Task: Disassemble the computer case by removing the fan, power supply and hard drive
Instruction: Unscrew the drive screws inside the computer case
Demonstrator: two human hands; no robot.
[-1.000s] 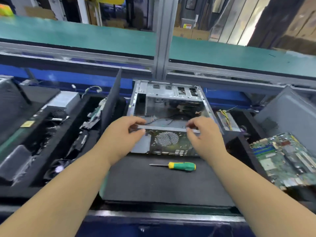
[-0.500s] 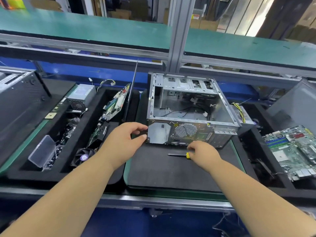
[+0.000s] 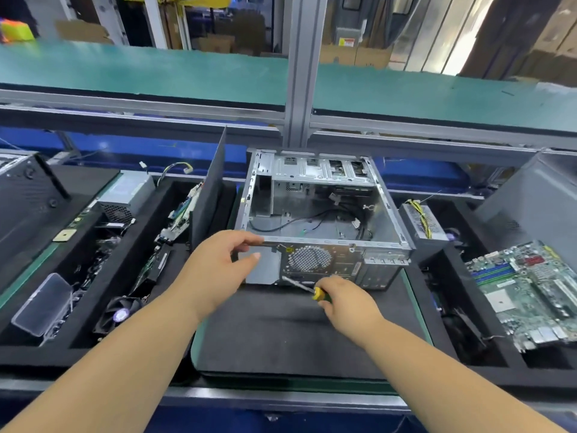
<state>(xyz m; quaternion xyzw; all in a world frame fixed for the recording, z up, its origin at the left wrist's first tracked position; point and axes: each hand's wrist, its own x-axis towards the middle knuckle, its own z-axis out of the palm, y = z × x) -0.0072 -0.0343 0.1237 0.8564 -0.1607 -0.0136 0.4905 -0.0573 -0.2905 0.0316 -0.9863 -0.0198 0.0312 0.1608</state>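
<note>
At the far left a clear box (image 3: 42, 304) lies in a black tray (image 3: 84, 345), with a fan (image 3: 120, 314) nearer the middle and a power supply (image 3: 126, 195) at the tray's back; boards (image 3: 179, 220) lean beside a dark panel (image 3: 207, 195). The case (image 3: 318, 214) stands open-topped on the mat (image 3: 296, 332) in the middle, loose cables seen inside. It is judged stiff sheet metal, light now that it looks largely emptied, with thin edges that could cut; it is best taken by the folded rim or corner frame, not by the cables. The left hand (image 3: 215, 270) is set on the case's near left corner, fingers over the top rim and thumb against the rear plate, loosely curled in a steadying hold. The right hand (image 3: 343, 301) is closed round the screwdriver (image 3: 304, 287), whose tip is pointed at the lower rear plate. Further right a second supply (image 3: 423, 223) and a motherboard (image 3: 527, 289) are seen.
</note>
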